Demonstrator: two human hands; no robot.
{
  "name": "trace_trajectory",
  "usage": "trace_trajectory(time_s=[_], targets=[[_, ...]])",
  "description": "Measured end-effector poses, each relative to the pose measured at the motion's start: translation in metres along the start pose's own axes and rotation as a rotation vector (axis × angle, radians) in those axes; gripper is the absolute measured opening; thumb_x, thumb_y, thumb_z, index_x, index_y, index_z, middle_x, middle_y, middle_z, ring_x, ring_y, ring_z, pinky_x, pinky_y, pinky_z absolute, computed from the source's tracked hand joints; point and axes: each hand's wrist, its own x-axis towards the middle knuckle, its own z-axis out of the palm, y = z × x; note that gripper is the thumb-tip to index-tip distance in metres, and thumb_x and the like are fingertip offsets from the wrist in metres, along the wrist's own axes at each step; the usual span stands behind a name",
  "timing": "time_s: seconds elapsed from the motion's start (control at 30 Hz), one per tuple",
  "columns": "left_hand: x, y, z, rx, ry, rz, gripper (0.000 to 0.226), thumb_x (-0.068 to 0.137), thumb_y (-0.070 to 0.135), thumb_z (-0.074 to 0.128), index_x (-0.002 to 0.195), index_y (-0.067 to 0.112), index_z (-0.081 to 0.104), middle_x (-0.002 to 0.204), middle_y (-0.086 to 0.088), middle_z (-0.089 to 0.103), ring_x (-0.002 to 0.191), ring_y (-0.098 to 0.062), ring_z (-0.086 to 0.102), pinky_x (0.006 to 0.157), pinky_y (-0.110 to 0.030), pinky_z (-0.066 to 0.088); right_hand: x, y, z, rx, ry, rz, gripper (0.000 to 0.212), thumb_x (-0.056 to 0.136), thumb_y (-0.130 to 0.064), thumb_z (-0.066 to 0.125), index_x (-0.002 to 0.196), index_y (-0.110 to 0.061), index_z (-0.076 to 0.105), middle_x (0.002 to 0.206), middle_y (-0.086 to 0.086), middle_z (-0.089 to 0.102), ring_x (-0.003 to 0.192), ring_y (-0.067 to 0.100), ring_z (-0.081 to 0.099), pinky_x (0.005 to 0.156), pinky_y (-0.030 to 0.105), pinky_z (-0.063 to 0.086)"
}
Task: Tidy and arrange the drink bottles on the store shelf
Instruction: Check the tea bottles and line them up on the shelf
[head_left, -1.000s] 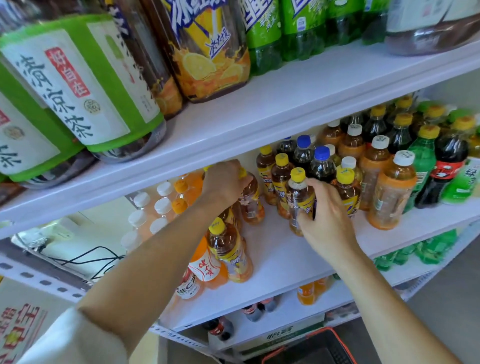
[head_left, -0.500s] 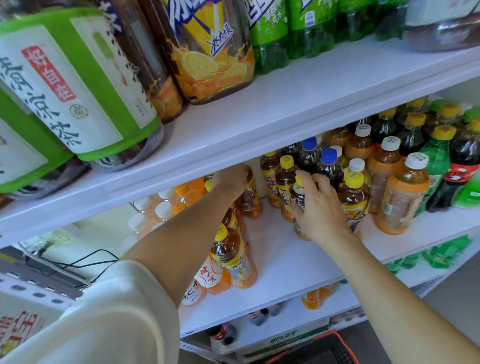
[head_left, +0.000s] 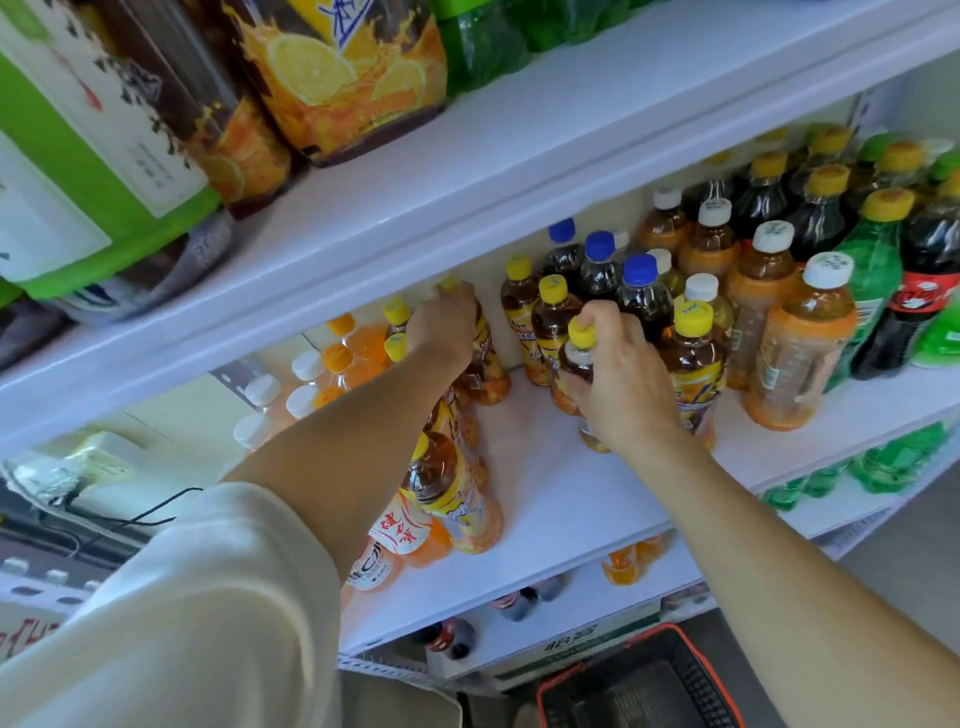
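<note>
1. we are at the middle shelf (head_left: 561, 499), in the step of lining up the yellow-capped tea bottles.
2. our right hand (head_left: 623, 384) curls round the neck and shoulder of the front tea bottle (head_left: 581, 338), just in front of the blue-capped bottles (head_left: 640, 280); we cannot tell whether its base touches the shelf.
3. our left hand (head_left: 444, 332) wraps the top of the back tea bottle (head_left: 485, 366), near the rear wall.
4. next, we judge, each bottle needs sliding upright into its row, label forward, without knocking the close-packed neighbours.
</note>
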Motion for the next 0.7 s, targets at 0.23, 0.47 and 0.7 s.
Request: trace_trajectory(time_s=[0.23, 0.47, 0.7], targets=[[-0.004, -0.001, -0.014, 0.027, -0.089, 0.053, 0.066, 0.084, -0.006, 0.058, 0.144, 0.007, 0.032, 0.115, -0.021, 0.058, 0.099, -0.041, 0.064, 0.059, -0.039, 0.047, -0.005, -0.003, 0.008, 0.021, -0.042, 0.051, 0.075, 0.075, -0.023, 0.081, 0.138, -0.014, 0.04, 0.122, 0.02, 0.054, 0.104, 0.038, 0.056, 0.079, 0.04, 0.048], [-0.077, 0.012, -0.045, -0.451, -0.098, 0.268, 0.054, 0.082, 0.008, 0.056, 0.135, 0.017, 0.056, 0.116, -0.014, 0.065, 0.106, -0.03, 0.062, 0.083, -0.036, 0.052, -0.03, -0.003, -0.03, 0.238, -0.005, 0.089, 0.054, 0.076, -0.027, 0.08, 0.121, -0.024, 0.051, 0.105, -0.001, 0.063, 0.097, 0.02, 0.059, 0.076, 0.031, 0.05], [-0.192, 0.047, -0.051, -1.623, -0.426, 0.337, 0.09, 0.08, 0.004, 0.077, 0.151, 0.019, 0.025, 0.141, 0.003, 0.055, 0.133, -0.016, 0.05, 0.108, -0.031, 0.043, -0.06, -0.016, -0.113, 0.933, -0.154, -0.018, 0.052, 0.066, -0.039, 0.085, 0.112, -0.037, 0.062, 0.103, -0.008, 0.075, 0.096, 0.008, 0.071, 0.077, 0.025, 0.058]])
